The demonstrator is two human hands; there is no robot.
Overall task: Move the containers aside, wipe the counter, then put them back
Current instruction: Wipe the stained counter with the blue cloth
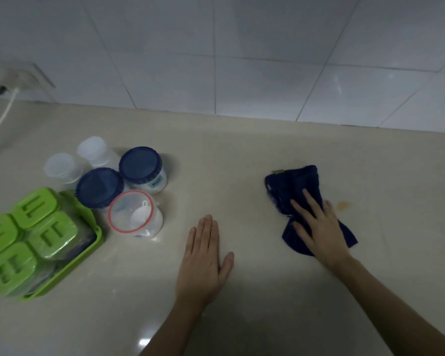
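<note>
Now the dark blue cloth point(297, 194) lies crumpled on the beige counter point(242, 155), right hand point(319, 227) pressing it flat-fingered; left hand point(204, 260) rests flat, fingers straight, containers point(129, 186) well beyond its left.

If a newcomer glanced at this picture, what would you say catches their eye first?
Most likely the bright green tray of green-lidded boxes at the left of the counter, with a cluster of jars beside it. Next, the dark blue cloth at right, pressed under the flat right hand, just beside a small orange stain. The left hand lies flat on the bare counter in the middle.
</note>
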